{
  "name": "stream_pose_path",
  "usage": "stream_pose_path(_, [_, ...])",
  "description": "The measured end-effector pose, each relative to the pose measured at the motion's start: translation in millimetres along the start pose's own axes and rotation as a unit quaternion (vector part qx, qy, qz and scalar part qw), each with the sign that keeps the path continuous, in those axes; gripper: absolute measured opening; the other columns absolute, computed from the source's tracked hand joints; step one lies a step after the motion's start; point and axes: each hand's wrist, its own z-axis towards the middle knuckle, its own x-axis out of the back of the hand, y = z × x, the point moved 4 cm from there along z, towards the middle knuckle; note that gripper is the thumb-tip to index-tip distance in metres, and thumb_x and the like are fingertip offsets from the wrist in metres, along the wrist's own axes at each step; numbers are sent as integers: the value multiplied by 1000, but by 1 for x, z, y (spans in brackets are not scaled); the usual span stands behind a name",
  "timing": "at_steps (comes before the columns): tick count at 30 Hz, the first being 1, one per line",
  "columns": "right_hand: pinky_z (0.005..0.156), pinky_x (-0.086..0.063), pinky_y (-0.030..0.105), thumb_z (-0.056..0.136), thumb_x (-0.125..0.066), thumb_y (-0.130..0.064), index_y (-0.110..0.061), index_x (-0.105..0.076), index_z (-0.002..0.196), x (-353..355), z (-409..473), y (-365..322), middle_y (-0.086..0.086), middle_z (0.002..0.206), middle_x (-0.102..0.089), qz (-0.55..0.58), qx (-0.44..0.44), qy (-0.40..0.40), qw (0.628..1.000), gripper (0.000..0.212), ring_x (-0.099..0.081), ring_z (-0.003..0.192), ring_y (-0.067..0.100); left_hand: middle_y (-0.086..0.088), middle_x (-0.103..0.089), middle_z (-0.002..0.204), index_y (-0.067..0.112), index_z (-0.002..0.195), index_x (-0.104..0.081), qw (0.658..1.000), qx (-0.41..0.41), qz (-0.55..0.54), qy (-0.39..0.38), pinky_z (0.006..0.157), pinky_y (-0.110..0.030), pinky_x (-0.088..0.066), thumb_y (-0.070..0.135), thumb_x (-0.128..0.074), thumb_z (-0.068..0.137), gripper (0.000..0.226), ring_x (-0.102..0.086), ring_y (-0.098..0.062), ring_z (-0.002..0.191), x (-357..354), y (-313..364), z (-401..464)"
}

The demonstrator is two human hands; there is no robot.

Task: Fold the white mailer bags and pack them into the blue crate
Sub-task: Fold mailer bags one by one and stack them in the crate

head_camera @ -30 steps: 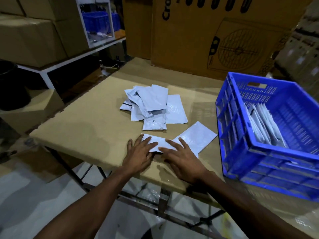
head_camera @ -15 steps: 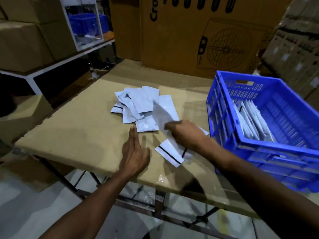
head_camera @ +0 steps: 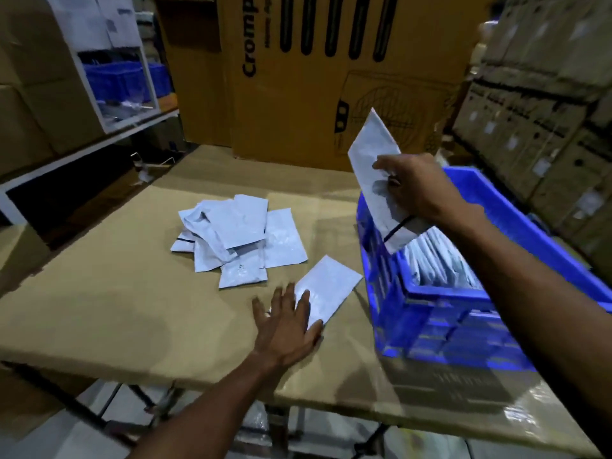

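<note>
My right hand (head_camera: 417,190) grips a white mailer bag (head_camera: 374,160) upright over the near-left part of the blue crate (head_camera: 440,329), its lower end with a black strip inside the crate. Several white bags (head_camera: 440,260) stand packed in the crate. My left hand (head_camera: 284,326) lies flat, fingers spread, on the near end of a single white bag (head_camera: 328,286) on the cardboard-topped table (head_camera: 99,309). A loose pile of white mailer bags (head_camera: 238,233) lies at the table's middle.
A tall brown carton (head_camera: 331,77) stands behind the table. Stacked cartons (head_camera: 543,104) fill the right side. At the left, a white shelf (head_camera: 109,94) holds blue bins beside more cartons (head_camera: 33,94). The table's near edge (head_camera: 198,379) drops to the floor.
My right hand lifted a bag off the table and carried it right, up over the crate. My left hand shifted onto the other single bag. The view turned toward the crate.
</note>
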Motion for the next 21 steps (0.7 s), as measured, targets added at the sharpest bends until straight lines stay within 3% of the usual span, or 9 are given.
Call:
stream_pose_path(2, [79, -54, 46, 75, -66, -5, -19, -68, 119, 18, -2, 17, 15, 112, -72, -47, -1, 7, 999, 46, -67, 99, 39, -12, -47, 151, 24, 139, -55, 999, -19, 41, 5, 103, -75, -23, 62, -40, 93, 62, -44, -35, 138, -6, 14, 8])
stream_pose_path(4, [78, -53, 46, 74, -63, 0, -16, -69, 117, 31, -7, 33, 15, 112, -71, -75, -4, 11, 997, 46, -66, 99, 40, -14, -51, 147, 19, 135, -57, 998, -33, 56, 8, 104, -76, -21, 60, -41, 93, 61, -46, -36, 136, -10, 25, 17])
stream_pose_path(7, [76, -53, 45, 74, -61, 0, -17, -68, 112, 33, -15, 59, 17, 108, -69, -113, -36, -46, 992, 43, -65, 97, 40, -14, -49, 148, 18, 136, -56, 997, -38, 62, -15, 106, -75, -18, 60, -36, 93, 64, -45, -38, 137, -17, 36, 31])
stream_pose_path(10, [72, -52, 42, 76, -60, -7, -20, -66, 103, 19, -32, 94, 15, 102, -67, -131, -95, -113, 980, 31, -65, 92, 36, -13, -47, 151, 19, 139, -54, 998, -20, 51, -31, 104, -72, -26, 60, -31, 94, 65, -43, -39, 139, -26, 40, 42])
stream_pose_path(17, [72, -56, 45, 76, -52, -6, -22, -60, 114, -27, -67, 189, 13, 108, -67, -237, -121, -175, 948, 42, -66, 94, 37, -11, -37, 159, 23, 148, -45, 999, -23, 37, -10, 108, -66, -33, 57, -33, 98, 62, -34, -36, 146, -34, 37, 46])
stream_pose_path(21, [73, -52, 39, 87, -50, -9, -25, -60, 120, -51, -94, 198, 10, 115, -64, -252, -133, -240, 928, 38, -66, 101, 36, -8, -28, 164, 26, 152, -37, 999, -25, 28, 1, 113, -63, -24, 57, -30, 99, 62, -25, -34, 150, -34, 37, 46])
